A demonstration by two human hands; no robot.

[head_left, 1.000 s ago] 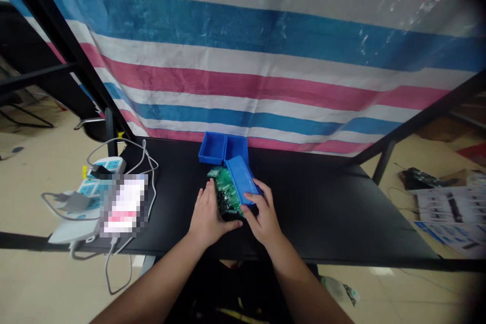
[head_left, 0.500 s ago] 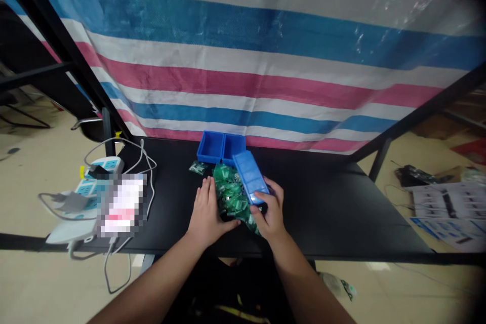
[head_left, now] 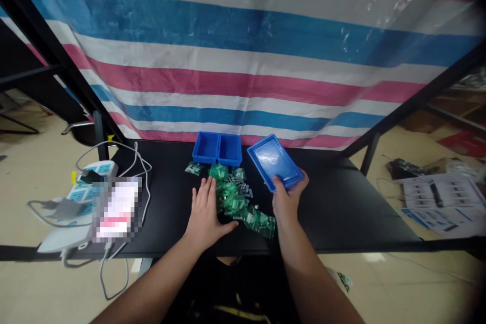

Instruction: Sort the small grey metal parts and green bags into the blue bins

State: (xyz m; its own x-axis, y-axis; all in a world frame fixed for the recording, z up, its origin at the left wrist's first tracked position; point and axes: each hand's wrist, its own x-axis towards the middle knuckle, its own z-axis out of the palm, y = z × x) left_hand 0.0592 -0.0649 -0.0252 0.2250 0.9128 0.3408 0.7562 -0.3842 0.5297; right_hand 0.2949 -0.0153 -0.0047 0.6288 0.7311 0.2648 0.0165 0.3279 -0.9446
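Blue tray (head_left: pixel 271 159) sits in the right hand (head_left: pixel 286 202), tilted, off the bench (head_left: pixel 334 207), to the right of the packet pile (head_left: pixel 231 202). Right fingers clamp its near end, thumb at the near rim, the others curled round the corner and partly under. Left hand (head_left: pixel 205 220) lies palm down at the pile's left edge: fingers lightly apart, thumb spread wide, nothing gripped, tips touching or just beside the green packets.

Tray is probably light, stiff plastic, a bit slippery on the glossy faces; rim or corner gives the surest hold, two opposite walls if it needs levelling. Packets look light, soft and slithery, best pinched by a film edge or gathered with a flat palm; small parts inside could be fragile. Two blue bins (head_left: pixel 205 159) stand side by side at the back, likely the same sort of plastic.

Hard to read: tray underside and the fingertips beneath it are hidden; packet contents too small to identify; packets overlap, count unclear. Loose-looking pieces (head_left: pixel 246 191) by the pile may be bagged. Screen (head_left: pixel 116 210) at left is pixelated. Both forearms are cut off by the lower edge.
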